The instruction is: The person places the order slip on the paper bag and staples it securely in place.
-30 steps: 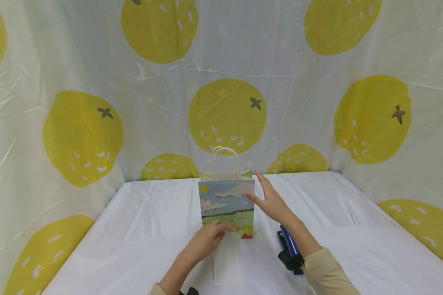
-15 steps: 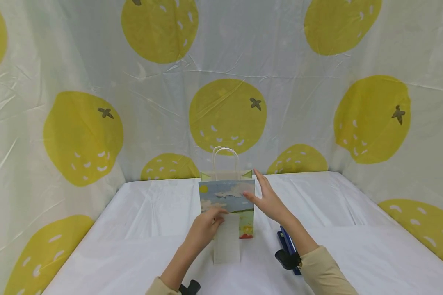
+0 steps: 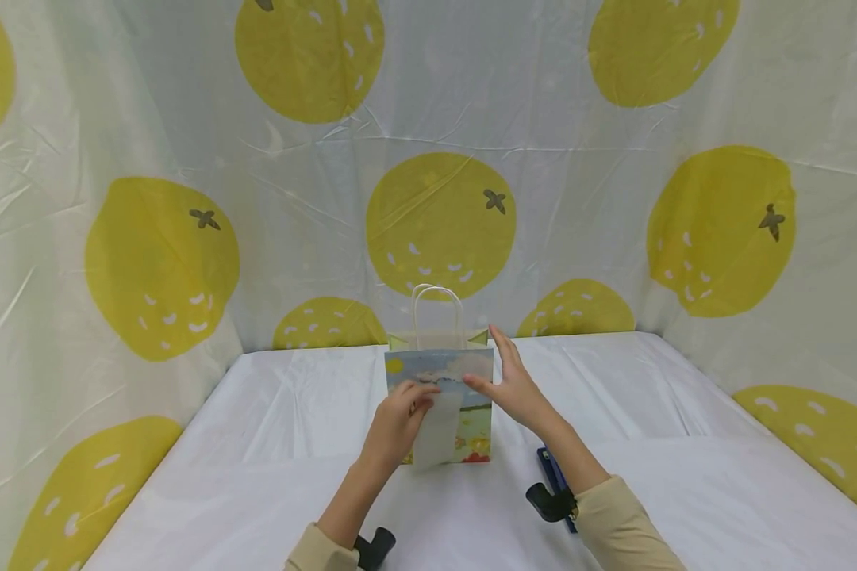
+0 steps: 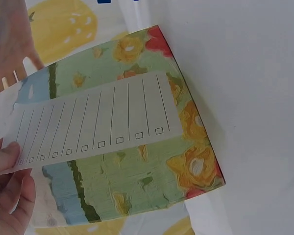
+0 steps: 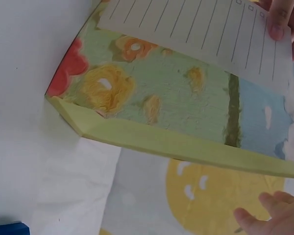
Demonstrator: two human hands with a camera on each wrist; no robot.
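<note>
A small gift bag [image 3: 475, 440], painted with sky, meadow and flowers, stands upright with its white handles raised. My left hand [image 3: 394, 424] pinches a narrow white paper slip [image 3: 436, 432] near its top edge, in front of the bag. Ruled lines and a row of small checkboxes mark the slip [image 4: 98, 122] in the left wrist view. At the bag's right side my right hand [image 3: 517, 395] has its fingers extended and thumb spread across the front; it holds nothing. In the right wrist view that hand [image 5: 279, 215] appears beside the pale green side of the bag.
A blue stapler-like object [image 3: 553, 469] lies right of the bag, partly hidden by my right forearm. White cloth [image 3: 293, 492] covers the table, and a lemon-print curtain [image 3: 436, 95] hangs behind and at both sides. Each wrist wears a black camera.
My left hand has risen along the bag's front, lifting the slip from the table until it overlaps the bag. My right hand has shifted slightly left.
</note>
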